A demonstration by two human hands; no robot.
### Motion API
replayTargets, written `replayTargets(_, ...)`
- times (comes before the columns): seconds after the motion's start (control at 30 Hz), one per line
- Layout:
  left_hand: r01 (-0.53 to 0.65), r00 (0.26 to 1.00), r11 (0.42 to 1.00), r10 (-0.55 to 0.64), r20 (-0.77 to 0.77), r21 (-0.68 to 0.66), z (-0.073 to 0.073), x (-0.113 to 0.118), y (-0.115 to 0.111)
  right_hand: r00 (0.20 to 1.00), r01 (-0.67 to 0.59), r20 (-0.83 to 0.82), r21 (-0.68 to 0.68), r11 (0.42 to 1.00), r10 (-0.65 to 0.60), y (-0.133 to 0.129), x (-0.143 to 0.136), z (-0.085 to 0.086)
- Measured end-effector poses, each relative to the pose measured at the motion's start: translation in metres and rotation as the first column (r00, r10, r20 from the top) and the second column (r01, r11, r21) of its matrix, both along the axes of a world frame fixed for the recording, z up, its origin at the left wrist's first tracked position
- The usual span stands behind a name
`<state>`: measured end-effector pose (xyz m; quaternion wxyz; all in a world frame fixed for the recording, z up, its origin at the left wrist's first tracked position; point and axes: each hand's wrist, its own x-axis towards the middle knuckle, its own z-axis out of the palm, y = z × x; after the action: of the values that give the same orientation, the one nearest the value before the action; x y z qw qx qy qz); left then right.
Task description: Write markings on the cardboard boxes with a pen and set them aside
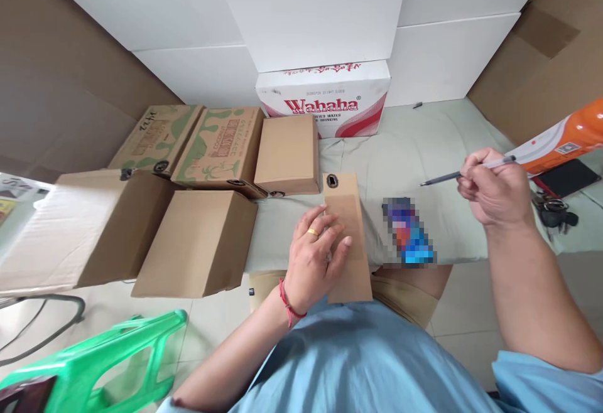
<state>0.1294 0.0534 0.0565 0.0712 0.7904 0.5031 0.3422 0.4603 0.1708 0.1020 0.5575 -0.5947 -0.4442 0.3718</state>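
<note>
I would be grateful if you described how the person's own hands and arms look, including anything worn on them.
The bare, ungloved left hand wears a gold-coloured ring on one finger and a thin red cord bracelet at the wrist. The right hand is also ungloved, with a bare wrist; a loose blue fabric sleeve covers that upper arm.

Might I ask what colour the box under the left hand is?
The box is brown, with a black mark; head view.

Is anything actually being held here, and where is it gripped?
The right hand holds a pen around its middle, both ends showing. The left hand rests on the narrow cardboard box, not visibly gripping it.
</note>
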Motion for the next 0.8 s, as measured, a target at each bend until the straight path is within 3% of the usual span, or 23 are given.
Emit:
replayTargets(0.1,0.052,0.999,0.998,-0.052,-0.006,0.020,-0.004,0.011,0.015,0.935,-0.206,-0.291,0.017,0.978,0.202,-0.002,-0.041,0.010)
replayTargets(0.17,0.051,0.997,0.999,-0.051,-0.050,-0.003,-0.010,0.018,0.019,0.883,-0.309,-0.362,0.031,0.950,0.299,-0.001,-0.069,0.009)
replayTargets(0.3,0.040,0.993,0.998,-0.045,-0.105,-0.051,-0.018,0.024,0.020,0.866,-0.306,-0.385,0.100,0.947,0.320,0.007,-0.123,-0.009)
replayTargets(0.5,0.058,0.992,0.993,-0.069,-0.110,-0.099,-0.014,0.024,0.020,0.940,-0.311,-0.137,0.044,0.950,0.314,0.024,-0.177,-0.043)
replayTargets(0.63,0.069,0.995,0.989,-0.078,-0.060,-0.132,-0.014,0.023,0.020,0.966,-0.247,0.091,0.069,0.966,0.241,0.025,-0.189,-0.046)
replayTargets(0.8,0.083,0.995,0.983,-0.090,-0.038,-0.164,-0.011,0.023,0.020,0.971,-0.160,0.190,0.064,0.985,0.145,0.015,-0.193,-0.046)
